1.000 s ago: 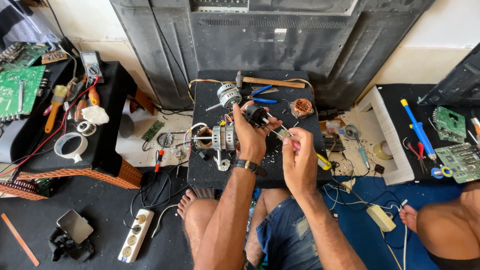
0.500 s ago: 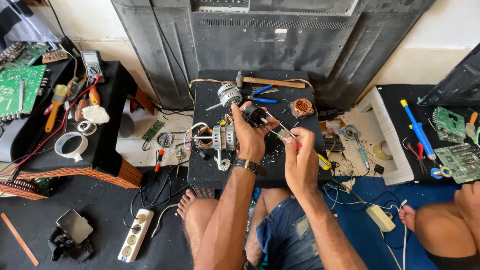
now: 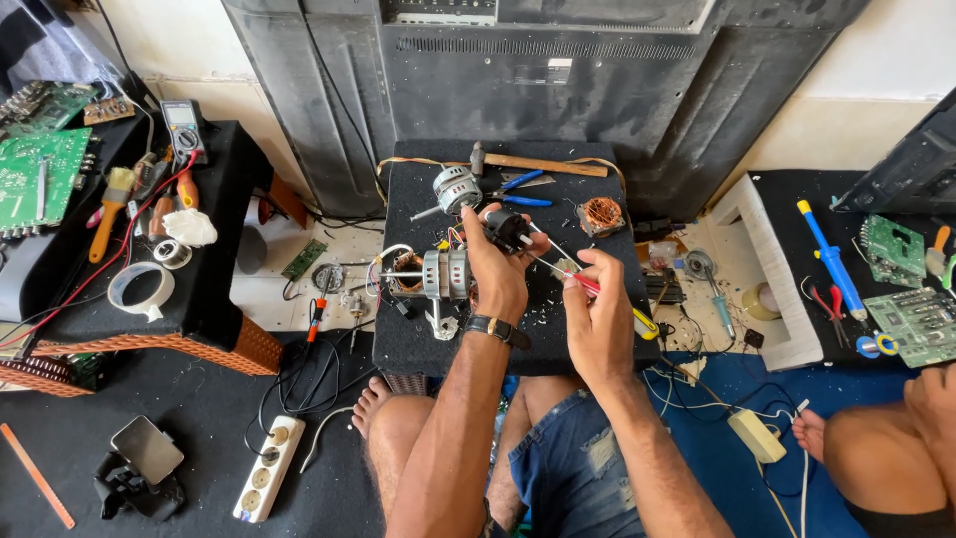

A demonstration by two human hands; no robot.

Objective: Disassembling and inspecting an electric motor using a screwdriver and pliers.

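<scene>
- small black part [image 3: 506, 227] pinched in left hand [image 3: 495, 271], thumb and fingertips curled tight round it; held over the black stool top [image 3: 408, 334], just right of the fan motor [image 3: 441, 274]
- looks light, rigid, likely brittle where thin wires leave it; best gripped by the body, not the leads
- right hand [image 3: 598, 321] fingers pressed together on a red-handled tool [image 3: 584, 283]; thin shaft runs up-left from fingertips to the part, tip touching or nearly so, cannot tell
- motor itself probably heavy, stiff, metal; resting just left of left wrist
</scene>
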